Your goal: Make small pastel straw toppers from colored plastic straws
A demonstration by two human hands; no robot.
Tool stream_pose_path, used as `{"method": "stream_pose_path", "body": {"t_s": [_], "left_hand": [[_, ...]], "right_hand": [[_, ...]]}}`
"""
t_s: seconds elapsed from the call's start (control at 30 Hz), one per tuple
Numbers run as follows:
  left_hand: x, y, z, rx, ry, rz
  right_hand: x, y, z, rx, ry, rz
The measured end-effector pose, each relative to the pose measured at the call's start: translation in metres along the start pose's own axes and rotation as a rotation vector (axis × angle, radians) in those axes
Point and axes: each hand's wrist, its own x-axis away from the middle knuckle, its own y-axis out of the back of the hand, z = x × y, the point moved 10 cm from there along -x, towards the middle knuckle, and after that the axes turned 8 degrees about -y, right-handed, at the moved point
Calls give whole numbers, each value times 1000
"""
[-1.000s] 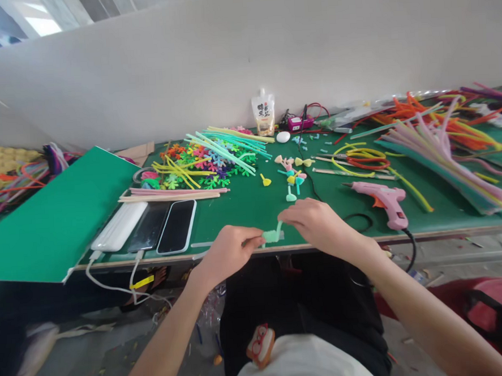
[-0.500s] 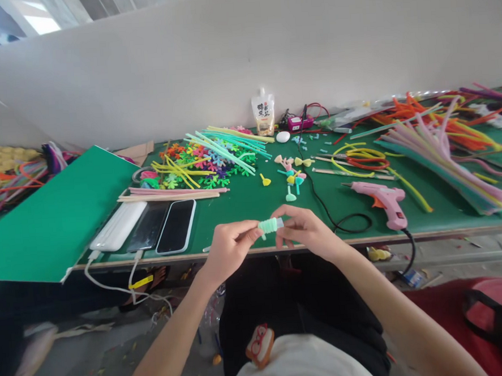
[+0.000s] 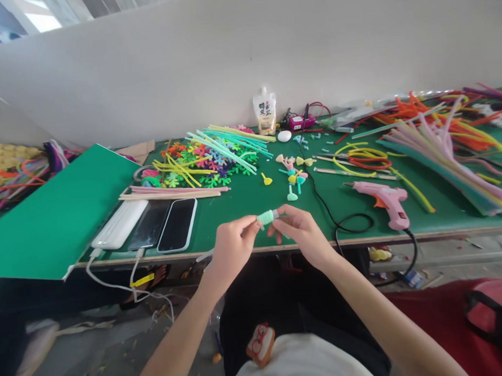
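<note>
Pale wall panel backs a green worktable w/ lots of craft bits on it. Mint coil is up btwn both hands, just above the table's near edge, wound round a clear rod. L hand has a narrow thumb-and-index pinch on the coil's L end; R hand curls its fingers by the rod's R end, but can't tell how firmly they press, if at all. Main risk, IMO: the L pinch slackens & turns spring loose or spread, b/c that seems to be the only sure hold. Pushing on the rod from the R could also shove the wraps along, or squash them if squeezed too hard. A drop so near the edge could end up on the floor. Black cord loops close to the R forearm, so a wide sweep might snag it; pink glue gun lies farther R, nozzle pointing L, roughly twd the hands, & would be a burn risk if hot (can't tell). Coil's long axis runs approx. L–R, R end tipped slightly away from the wearer; a short tail hangs down at its L end, twd the wearer.
</note>
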Motion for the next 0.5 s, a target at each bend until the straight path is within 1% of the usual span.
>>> {"method": "stream_pose_path", "body": {"t_s": [0.13,0.23,0.3,0.5], "left_hand": [[-1,-5,-4,-19,-35,45],[0,-10,-7,-15,-66,96],[2,-13,-8,-1,-89,128],[6,-12,-12,35,-142,154]], "right_hand": [[0,9,-4,-21,-19,-100],[0,11,-7,-29,-59,-114],[0,11,-8,-22,-83,-85],[-2,3,-13,-15,-184,102]]}}
